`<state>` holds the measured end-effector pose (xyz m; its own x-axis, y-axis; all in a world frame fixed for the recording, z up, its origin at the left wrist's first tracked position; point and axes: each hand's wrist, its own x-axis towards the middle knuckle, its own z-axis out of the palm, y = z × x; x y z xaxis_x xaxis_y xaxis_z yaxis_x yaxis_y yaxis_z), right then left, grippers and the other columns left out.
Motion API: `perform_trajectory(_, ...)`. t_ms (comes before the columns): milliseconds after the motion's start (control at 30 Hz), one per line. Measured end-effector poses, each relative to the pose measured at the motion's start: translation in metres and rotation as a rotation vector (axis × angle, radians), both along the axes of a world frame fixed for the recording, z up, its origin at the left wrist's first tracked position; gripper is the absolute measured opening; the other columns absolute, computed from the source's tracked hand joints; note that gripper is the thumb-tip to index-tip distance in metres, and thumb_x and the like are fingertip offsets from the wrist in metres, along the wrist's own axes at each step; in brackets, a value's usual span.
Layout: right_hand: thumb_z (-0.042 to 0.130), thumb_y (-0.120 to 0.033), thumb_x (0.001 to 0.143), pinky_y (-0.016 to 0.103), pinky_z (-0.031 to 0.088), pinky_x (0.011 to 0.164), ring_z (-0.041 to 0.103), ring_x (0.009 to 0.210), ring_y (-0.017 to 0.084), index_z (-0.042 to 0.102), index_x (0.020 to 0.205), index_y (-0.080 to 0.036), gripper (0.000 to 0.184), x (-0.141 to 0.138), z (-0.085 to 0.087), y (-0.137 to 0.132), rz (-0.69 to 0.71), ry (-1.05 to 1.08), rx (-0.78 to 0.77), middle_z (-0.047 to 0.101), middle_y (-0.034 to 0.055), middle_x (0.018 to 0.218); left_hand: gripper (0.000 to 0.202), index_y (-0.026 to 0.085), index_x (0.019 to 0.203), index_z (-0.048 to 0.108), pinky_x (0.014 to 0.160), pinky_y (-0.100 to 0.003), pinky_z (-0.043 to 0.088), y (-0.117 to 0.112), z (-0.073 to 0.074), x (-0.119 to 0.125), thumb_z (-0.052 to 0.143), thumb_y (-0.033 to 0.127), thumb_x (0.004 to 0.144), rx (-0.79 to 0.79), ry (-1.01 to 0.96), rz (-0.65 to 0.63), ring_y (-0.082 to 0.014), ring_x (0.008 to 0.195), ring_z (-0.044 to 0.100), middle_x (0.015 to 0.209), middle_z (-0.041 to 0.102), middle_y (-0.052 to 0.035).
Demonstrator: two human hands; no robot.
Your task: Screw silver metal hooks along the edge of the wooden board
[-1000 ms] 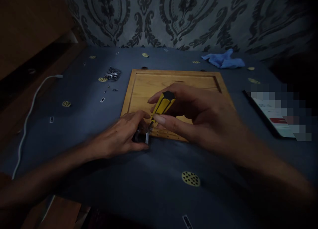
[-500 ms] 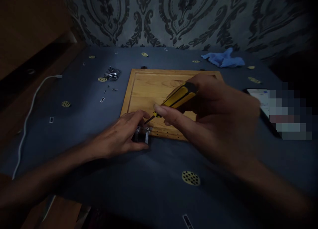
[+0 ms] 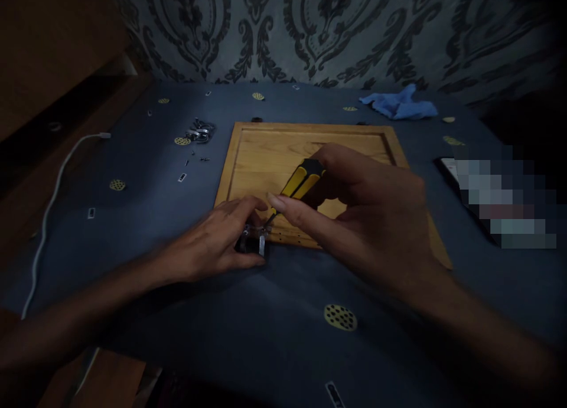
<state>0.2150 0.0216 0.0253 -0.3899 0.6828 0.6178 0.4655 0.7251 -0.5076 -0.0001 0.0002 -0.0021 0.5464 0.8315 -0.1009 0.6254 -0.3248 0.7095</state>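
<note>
Left hand point(image 3: 217, 237) grasps curved silver metal brackets point(image 3: 261, 245) at the near-left corner of the rectangular brown wooden board point(image 3: 266, 166); slack could skew them. Right hand point(image 3: 376, 213) grips the yellow-and-black screwdriver point(image 3: 296, 185), its tip there; slanted, it could slip. Toward the far-left corner of the blue cloth-covered desk point(image 3: 266, 331), small loose metal screws point(image 3: 204, 159) could scatter if knocked.

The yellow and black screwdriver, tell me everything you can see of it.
The screwdriver has a plastic-looking yellow handle with black stripes and end, and a thin dark shaft. It slants down leftward in the right hand's grip, its tip at the metal fitting by the wooden board; contact is unclear.
</note>
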Motion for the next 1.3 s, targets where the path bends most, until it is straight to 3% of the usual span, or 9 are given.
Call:
perform_trajectory(367, 0.072, -0.034, 0.097, 0.023, 0.043, 0.049, 0.064, 0.059, 0.010, 0.050, 0.079, -0.023, 0.030, 0.002, 0.008, -0.001, 0.029, -0.041, 0.002, 0.061, -0.0055, 0.068, 0.051, 0.028, 0.125, 0.044, 0.094, -0.043, 0.057, 0.001, -0.008, -0.003, 0.076, 0.034, 0.086, 0.041, -0.034, -0.015, -0.0293, 0.115, 0.067, 0.121, 0.066, -0.0054)
perform_trajectory(1000, 0.073, -0.040, 0.095, 0.027, 0.044, 0.049, 0.062, 0.056, 0.013, 0.048, 0.077, -0.024, 0.035, 0.000, 0.005, 0.000, 0.028, -0.031, -0.012, 0.062, -0.0040, 0.065, 0.050, 0.028, 0.124, 0.044, 0.094, -0.042, 0.057, 0.000, -0.004, -0.002, 0.076, 0.032, 0.086, 0.032, -0.011, -0.012, -0.0292, 0.114, 0.067, 0.122, 0.065, -0.0061)
perform_trajectory(1100, 0.074, -0.039, 0.094, 0.027, 0.048, 0.053, 0.063, 0.058, 0.013, 0.050, 0.078, -0.024, 0.032, 0.000, 0.005, 0.001, 0.061, -0.012, -0.068, 0.062, -0.0040, 0.067, 0.049, 0.027, 0.125, 0.045, 0.093, -0.042, 0.057, 0.000, -0.003, -0.002, 0.075, 0.033, 0.086, 0.043, -0.009, -0.018, -0.0286, 0.112, 0.067, 0.121, 0.065, -0.0060)
perform_trajectory(1200, 0.074, -0.039, 0.094, 0.026, 0.053, 0.056, 0.066, 0.062, 0.012, 0.060, 0.087, -0.022, 0.023, 0.002, 0.008, 0.004, 0.131, 0.029, -0.214, 0.070, -0.0019, 0.080, 0.047, 0.026, 0.124, 0.045, 0.091, -0.041, 0.057, 0.000, -0.003, -0.001, 0.074, 0.034, 0.087, 0.038, 0.012, -0.014, -0.0278, 0.110, 0.067, 0.119, 0.065, -0.0060)
perform_trajectory(1300, 0.075, -0.044, 0.093, 0.024, 0.055, 0.056, 0.071, 0.068, 0.013, 0.067, 0.090, -0.021, 0.024, 0.006, 0.012, 0.008, 0.236, 0.069, -0.371, 0.075, -0.0003, 0.089, 0.048, 0.026, 0.124, 0.045, 0.092, -0.042, 0.057, 0.000, -0.003, 0.000, 0.075, 0.035, 0.087, 0.025, 0.032, -0.001, -0.0281, 0.108, 0.067, 0.119, 0.065, -0.0064)
